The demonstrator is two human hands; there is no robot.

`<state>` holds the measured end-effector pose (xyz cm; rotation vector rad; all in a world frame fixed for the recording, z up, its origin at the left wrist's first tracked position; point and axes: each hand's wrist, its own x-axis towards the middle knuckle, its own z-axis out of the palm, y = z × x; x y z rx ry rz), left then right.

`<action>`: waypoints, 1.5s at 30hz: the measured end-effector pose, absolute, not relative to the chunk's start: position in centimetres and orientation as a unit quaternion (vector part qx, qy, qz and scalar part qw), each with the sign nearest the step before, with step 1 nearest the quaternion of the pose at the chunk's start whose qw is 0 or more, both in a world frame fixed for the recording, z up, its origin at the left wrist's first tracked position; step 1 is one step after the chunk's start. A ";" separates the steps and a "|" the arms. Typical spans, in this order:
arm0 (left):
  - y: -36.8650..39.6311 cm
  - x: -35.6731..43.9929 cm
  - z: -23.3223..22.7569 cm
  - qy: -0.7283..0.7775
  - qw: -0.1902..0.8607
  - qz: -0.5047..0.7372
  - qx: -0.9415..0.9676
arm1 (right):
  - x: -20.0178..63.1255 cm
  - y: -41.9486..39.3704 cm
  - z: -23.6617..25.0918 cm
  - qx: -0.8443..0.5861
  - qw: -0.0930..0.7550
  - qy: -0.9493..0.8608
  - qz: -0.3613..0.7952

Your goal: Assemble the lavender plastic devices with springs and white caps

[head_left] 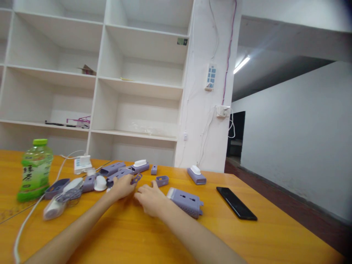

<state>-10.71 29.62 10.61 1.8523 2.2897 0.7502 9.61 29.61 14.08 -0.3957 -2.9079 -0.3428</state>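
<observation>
My left hand (124, 187) reaches over a group of purple plastic housings (117, 175), its fingers closed at a thin purple piece with round holes (137, 178); the fingertips are partly hidden. Close beside it, my right hand (150, 198) is low over the table, fingers bent and apart, with nothing visible in them. To its right lies a larger purple housing (186, 202) with two dark slots and a tabbed end. A purple ring-shaped part (162, 180) sits just beyond my right hand. A white rounded cap (100, 183) lies left of my left hand.
A green bottle (35, 170) stands at the left, near a white cable (30, 216) and a bundled grey cord (68, 195). A power strip (82, 165) lies at the back. Farther right are a purple housing with a white top (197, 176) and a black phone (236, 203).
</observation>
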 end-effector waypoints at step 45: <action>22.6 5.0 12.3 0.492 0.165 0.423 0.743 | 23.6 25.9 14.8 -0.335 0.364 -0.851 0.175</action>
